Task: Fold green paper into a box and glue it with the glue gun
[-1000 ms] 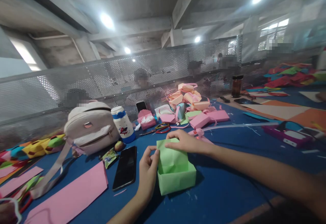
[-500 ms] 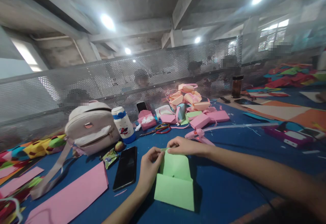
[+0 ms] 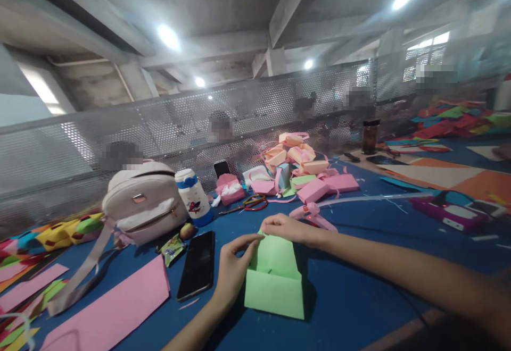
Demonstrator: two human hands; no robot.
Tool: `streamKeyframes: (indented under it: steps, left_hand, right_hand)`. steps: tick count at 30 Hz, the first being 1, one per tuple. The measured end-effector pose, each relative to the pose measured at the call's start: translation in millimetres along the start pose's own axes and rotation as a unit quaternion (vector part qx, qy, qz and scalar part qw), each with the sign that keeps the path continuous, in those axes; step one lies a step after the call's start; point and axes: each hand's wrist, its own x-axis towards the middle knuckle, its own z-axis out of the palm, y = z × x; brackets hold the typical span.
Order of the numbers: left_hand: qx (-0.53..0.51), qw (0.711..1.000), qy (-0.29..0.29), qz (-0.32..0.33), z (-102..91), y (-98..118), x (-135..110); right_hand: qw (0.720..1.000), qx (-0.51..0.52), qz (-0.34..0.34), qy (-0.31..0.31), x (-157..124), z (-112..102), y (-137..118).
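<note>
A light green folded paper box (image 3: 274, 293) sits on the blue table in front of me, its tall back flap standing up behind a lower front wall. My left hand (image 3: 235, 266) pinches the flap's upper left edge between thumb and fingers. At the top of the same flap, my right hand (image 3: 285, 228) has its fingers closed on the paper, partly hidden behind it. Just beyond my right hand lies a pink glue gun (image 3: 313, 214). A black phone (image 3: 196, 265) rests to the left of my left hand.
Pink paper (image 3: 114, 306) covers the front left. Behind stand a white backpack (image 3: 146, 197), a bottle (image 3: 194, 197), scissors (image 3: 255, 202) and piled paper boxes (image 3: 299, 154). A purple device (image 3: 449, 214) lies right. A perforated metal screen (image 3: 255, 101) borders the table.
The green paper box has shifted slightly up and away from me. My left fingers have straightened a little along the flap's top edge; my right hand stays nearly in place.
</note>
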Motion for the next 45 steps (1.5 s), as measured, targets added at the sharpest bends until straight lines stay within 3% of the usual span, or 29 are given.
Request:
streamKeyframes:
  steps: [5,16,23,31,37,45]
  left_hand:
    - [-0.096,0.994,-0.003,-0.047,3.8,-2,2]
    - [-0.065,0.995,-0.034,-0.067,3.0,2,3]
    - [-0.047,0.997,-0.045,-0.046,3.6,7,-3]
    - [-0.003,0.999,-0.051,-0.004,3.7,11,-3]
    - [0.002,1.000,-0.023,0.010,-0.1,22,-1]
    - [0.010,1.000,-0.005,0.028,-4.0,19,0]
  right_hand:
    - [1.000,-0.013,-0.019,-0.013,1,-1,-3]
    - [0.997,-0.045,-0.022,-0.052,0,-2,-3]
    - [0.995,-0.068,-0.040,-0.060,-5,2,-10]
    - [0.994,-0.099,-0.050,-0.009,-8,6,-13]
    - [0.994,-0.097,-0.054,0.013,-5,1,-20]
    - [0.993,-0.080,-0.057,0.063,-1,-2,-20]
